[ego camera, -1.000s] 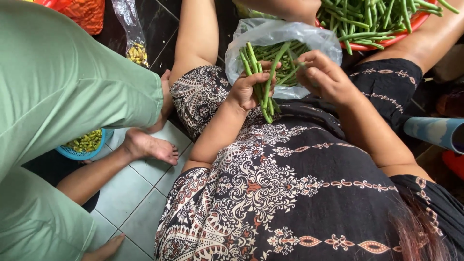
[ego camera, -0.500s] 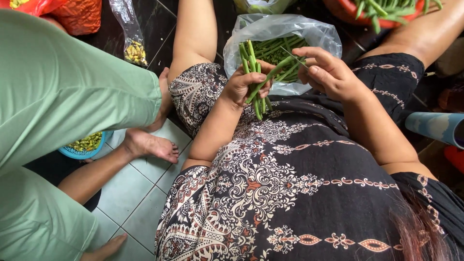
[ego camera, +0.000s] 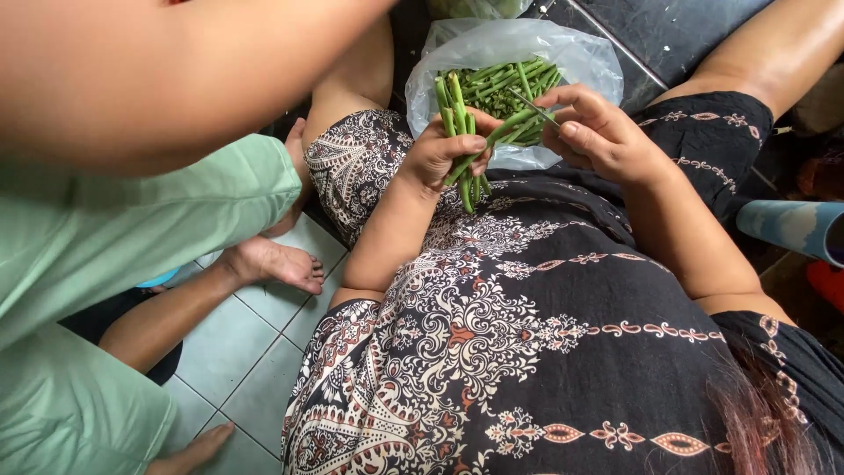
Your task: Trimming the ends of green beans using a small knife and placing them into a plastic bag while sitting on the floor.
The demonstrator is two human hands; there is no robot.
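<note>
My left hand is shut on a bunch of green beans, held upright over my lap. My right hand touches the same bunch from the right, its fingers pinching one bean that slants toward the left hand. Just behind both hands lies a clear plastic bag with several more green beans in it, resting between my knees.
I sit in a black patterned dress. Another person in a pale green sleeve sits at my left; their arm crosses the top left and their foot rests on grey floor tiles. A blue cylinder lies right.
The view has shifted down and the red tray of beans has left it. The other person's arm has come across the top left. My hands still work on the bunch.
</note>
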